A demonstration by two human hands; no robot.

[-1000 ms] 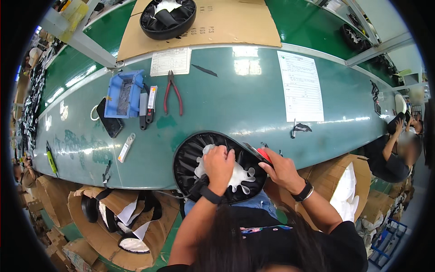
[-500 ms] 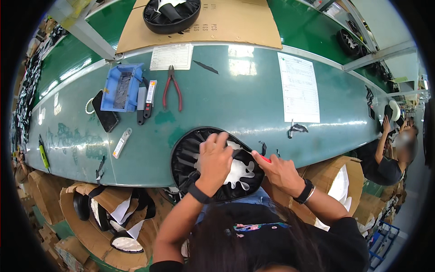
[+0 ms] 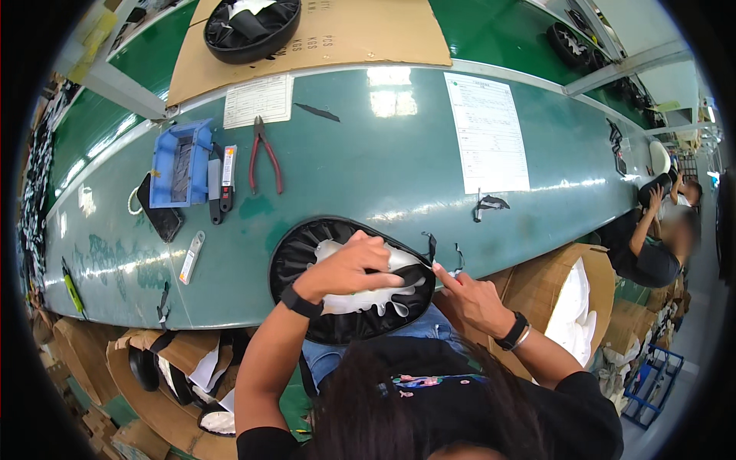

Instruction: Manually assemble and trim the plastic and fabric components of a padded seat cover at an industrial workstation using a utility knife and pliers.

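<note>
A rounded black padded piece (image 3: 287, 268) lies tilted across the table's front edge and my lap. Its black cover is gathered in folds around a white middle (image 3: 379, 300) with a wavy edge. Over that middle, my left hand (image 3: 349, 268) is closed, fingers curled under and thumb stretched to the right; what they grip is hidden. At the right rim, my right hand (image 3: 471, 299) holds a slim red-handled tool (image 3: 459, 278), mostly covered by the fingers. Its index finger points to the rim beside a dark scrap strip (image 3: 431, 247).
Left on the table are a blue bin (image 3: 161, 180), red-handled pliers (image 3: 265, 157), cutters (image 3: 228, 178), a phone (image 3: 159, 213) and a green knife (image 3: 73, 290). Paper sheets (image 3: 487, 134) lie behind. Another black piece (image 3: 253, 38) sits on cardboard. Boxes (image 3: 537, 287) flank me; a co-worker (image 3: 652, 249) is far right.
My left hand has turned, its spread fingers now curled with the thumb pointing right. The red tool shows less in my right hand. The view has shifted slightly, moving table things leftward.
</note>
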